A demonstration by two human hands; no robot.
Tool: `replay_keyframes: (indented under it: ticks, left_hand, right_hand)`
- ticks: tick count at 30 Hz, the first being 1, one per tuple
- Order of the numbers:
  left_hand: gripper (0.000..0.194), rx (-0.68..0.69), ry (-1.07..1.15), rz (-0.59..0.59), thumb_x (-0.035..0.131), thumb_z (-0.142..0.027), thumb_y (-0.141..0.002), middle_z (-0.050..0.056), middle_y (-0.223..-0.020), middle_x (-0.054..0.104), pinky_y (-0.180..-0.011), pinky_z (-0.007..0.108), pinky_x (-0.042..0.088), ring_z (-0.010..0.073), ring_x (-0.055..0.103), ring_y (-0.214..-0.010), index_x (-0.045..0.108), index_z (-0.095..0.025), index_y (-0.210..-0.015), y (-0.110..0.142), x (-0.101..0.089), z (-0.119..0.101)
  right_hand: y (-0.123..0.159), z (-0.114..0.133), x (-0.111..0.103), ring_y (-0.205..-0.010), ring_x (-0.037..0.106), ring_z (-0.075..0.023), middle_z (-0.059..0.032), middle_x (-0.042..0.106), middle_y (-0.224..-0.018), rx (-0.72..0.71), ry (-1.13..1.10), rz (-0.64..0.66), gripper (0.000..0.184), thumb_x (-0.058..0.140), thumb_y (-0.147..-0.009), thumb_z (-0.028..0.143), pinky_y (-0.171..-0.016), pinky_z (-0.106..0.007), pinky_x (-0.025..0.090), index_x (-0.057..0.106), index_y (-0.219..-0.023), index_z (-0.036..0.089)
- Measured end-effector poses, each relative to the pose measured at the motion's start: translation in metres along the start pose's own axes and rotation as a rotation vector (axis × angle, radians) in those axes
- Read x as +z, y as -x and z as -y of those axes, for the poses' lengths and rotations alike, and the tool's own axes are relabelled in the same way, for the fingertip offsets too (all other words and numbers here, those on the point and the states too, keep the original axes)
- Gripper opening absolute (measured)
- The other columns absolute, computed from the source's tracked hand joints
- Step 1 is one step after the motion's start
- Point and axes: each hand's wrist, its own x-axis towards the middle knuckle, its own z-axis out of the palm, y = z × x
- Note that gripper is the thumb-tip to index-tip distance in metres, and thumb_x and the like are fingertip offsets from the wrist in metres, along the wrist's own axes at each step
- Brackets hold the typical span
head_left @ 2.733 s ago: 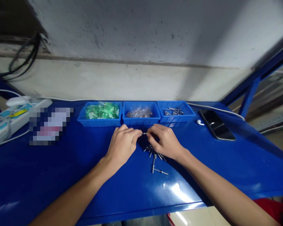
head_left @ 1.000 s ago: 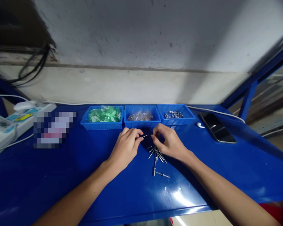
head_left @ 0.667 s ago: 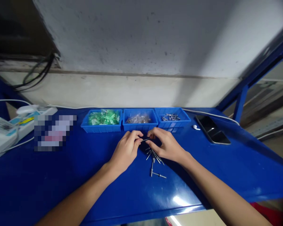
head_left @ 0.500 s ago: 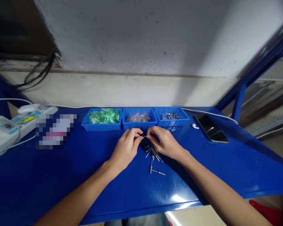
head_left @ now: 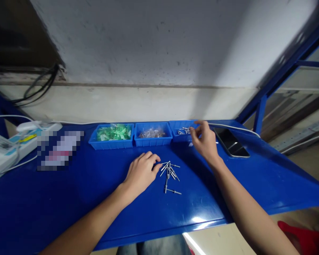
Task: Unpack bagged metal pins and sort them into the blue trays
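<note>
A small pile of silver blind rivets (head_left: 169,170) lies on the blue table. My left hand (head_left: 142,173) rests just left of it, thumb and forefinger a little apart. One rivet's thin end reaches close to those fingertips; whether they touch is unclear. Over the front right of the right-hand blue bin (head_left: 177,138), my right hand (head_left: 205,140) hovers with fingers loosely bent and apart. More rivets (head_left: 184,131) show inside that bin, partly behind the hand. I see nothing held in either hand.
Left of that bin stand a blue bin of clear packets (head_left: 152,142) and one of green packets (head_left: 111,144). A phone (head_left: 231,142) lies at the right. A white power strip (head_left: 29,138) with cables and a blurred-out item (head_left: 61,150) are at the left.
My right hand has left my left hand and moved right and away to the rivet bin. The rivet held between both hands is released by the pile. My left fingers have parted.
</note>
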Motion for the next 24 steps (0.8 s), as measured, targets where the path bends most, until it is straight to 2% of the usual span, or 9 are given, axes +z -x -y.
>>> replay_keyframes:
  ticks: [2,5,8,10,14,19,22,24]
  left_hand:
    - [0.011,-0.015,-0.067,-0.005,0.048,-0.024,-0.087,-0.001,-0.085,0.061,-0.064,0.029,0.041,0.0182,0.057,-0.081,0.058,-0.024,-0.082,0.000,-0.001,0.000]
    - [0.014,-0.035,-0.087,-0.033,0.043,-0.022,-0.088,0.000,-0.084,0.062,-0.066,0.030,0.041,0.0186,0.058,-0.081,0.055,-0.023,-0.082,-0.001,-0.005,0.003]
    - [0.011,-0.073,-0.027,-0.094,0.043,-0.024,-0.089,0.000,-0.087,0.062,-0.067,0.030,0.041,0.0184,0.058,-0.083,0.053,-0.022,-0.086,-0.004,-0.008,0.006]
    - [0.011,-0.098,0.015,-0.134,0.043,-0.026,-0.089,0.001,-0.086,0.063,-0.068,0.029,0.041,0.0183,0.059,-0.082,0.053,-0.021,-0.085,-0.005,-0.010,0.007]
    - [0.017,-0.106,0.089,-0.164,0.040,-0.030,-0.091,0.001,-0.083,0.063,-0.068,0.029,0.041,0.0180,0.059,-0.079,0.052,-0.021,-0.082,-0.006,-0.010,0.006]
    - [0.014,-0.042,0.239,-0.188,0.041,-0.029,-0.091,0.001,-0.088,0.064,-0.069,0.027,0.044,0.0161,0.061,-0.080,0.053,-0.022,-0.093,-0.005,-0.010,0.006]
    - [0.021,-0.028,0.191,-0.169,0.037,-0.030,-0.092,0.001,-0.086,0.066,-0.070,0.028,0.043,0.0169,0.060,-0.081,0.057,-0.023,-0.092,-0.005,-0.012,0.006]
    - [0.025,-0.043,0.138,-0.119,0.037,-0.036,-0.092,0.000,-0.083,0.067,-0.071,0.031,0.042,0.0190,0.060,-0.081,0.059,-0.025,-0.098,-0.005,-0.012,0.005]
  right_hand:
    - [0.007,0.010,0.006,-0.055,0.051,-0.0132,0.0011,0.054,-0.061,-0.043,-0.043,0.127,0.022,0.048,-0.087,0.030,-0.055,-0.025,0.038,0.052,-0.104,0.017]
    - [0.021,0.033,0.017,-0.063,0.055,-0.0138,-0.0015,0.059,-0.072,-0.206,-0.117,0.374,0.016,0.047,-0.088,0.029,-0.060,-0.025,0.041,0.056,-0.098,0.020]
    - [0.031,0.048,0.023,-0.073,0.055,-0.0149,-0.0038,0.059,-0.084,-0.345,-0.137,0.503,0.015,0.051,-0.086,0.026,-0.066,-0.027,0.043,0.057,-0.098,0.020]
    - [0.032,0.051,0.024,-0.077,0.055,-0.0158,-0.0046,0.058,-0.087,-0.382,-0.127,0.530,0.016,0.053,-0.084,0.025,-0.068,-0.027,0.043,0.056,-0.099,0.019]
    - [0.030,0.047,0.024,-0.078,0.053,-0.0160,-0.0045,0.056,-0.083,-0.408,-0.123,0.542,0.005,0.049,-0.086,0.020,-0.068,-0.028,0.042,0.054,-0.087,0.019]
    - [0.032,0.051,0.025,-0.074,0.051,-0.0155,-0.0050,0.055,-0.081,-0.415,-0.129,0.545,0.010,0.041,-0.091,0.020,-0.066,-0.028,0.041,0.050,-0.086,0.018]
    - [0.030,0.053,0.022,-0.076,0.051,-0.0159,-0.0056,0.055,-0.081,-0.445,-0.093,0.533,0.016,0.036,-0.093,0.023,-0.067,-0.028,0.041,0.050,-0.086,0.018]
    - [0.024,0.048,0.017,-0.074,0.051,-0.0162,-0.0055,0.055,-0.079,-0.455,-0.045,0.476,0.019,0.035,-0.093,0.024,-0.068,-0.028,0.041,0.050,-0.083,0.018]
